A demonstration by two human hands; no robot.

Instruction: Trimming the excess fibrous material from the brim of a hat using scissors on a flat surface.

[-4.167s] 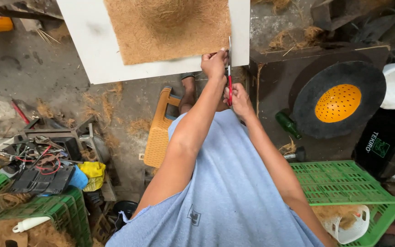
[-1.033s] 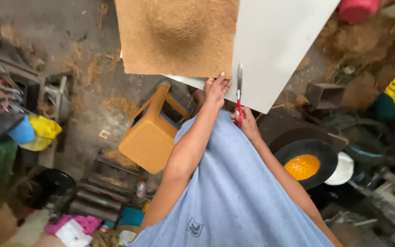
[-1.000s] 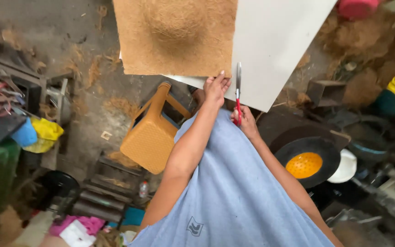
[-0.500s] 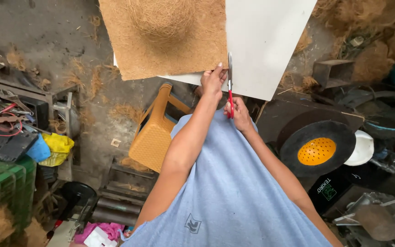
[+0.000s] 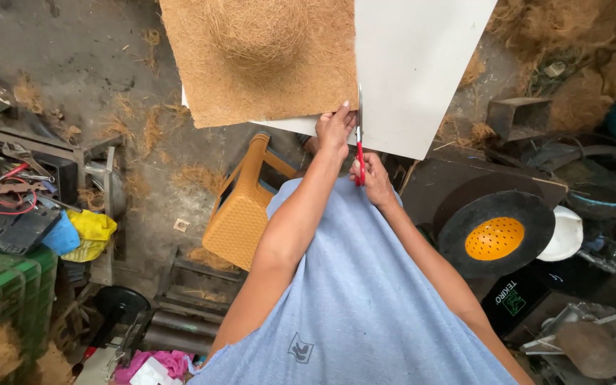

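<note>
Fibre mat [image 5: 262, 57] lies on the white worktop [image 5: 415, 71], its right edge at your scissors [image 5: 358, 135]. Right hand [image 5: 373, 175] clamped on the red handles; left hand [image 5: 335, 128] presses the mat's corner. Blades sit further along that edge than 0.5 s ago: cut advancing.

Both arms extend forward from the torso toward twelve o'clock, converging at the hands. Left arm bare, nearly straight, elbow slightly bent. Left hand [image 5: 335, 127] lies palm down, fingers together and pointing to twelve o'clock, pressed flat. Right arm bare, running from five o'clock up to the wrist. Right hand [image 5: 371, 173] sits just at five o'clock of the left, fingers curled closed in a grip, knuckles upward. Hands close together, not touching.
</note>
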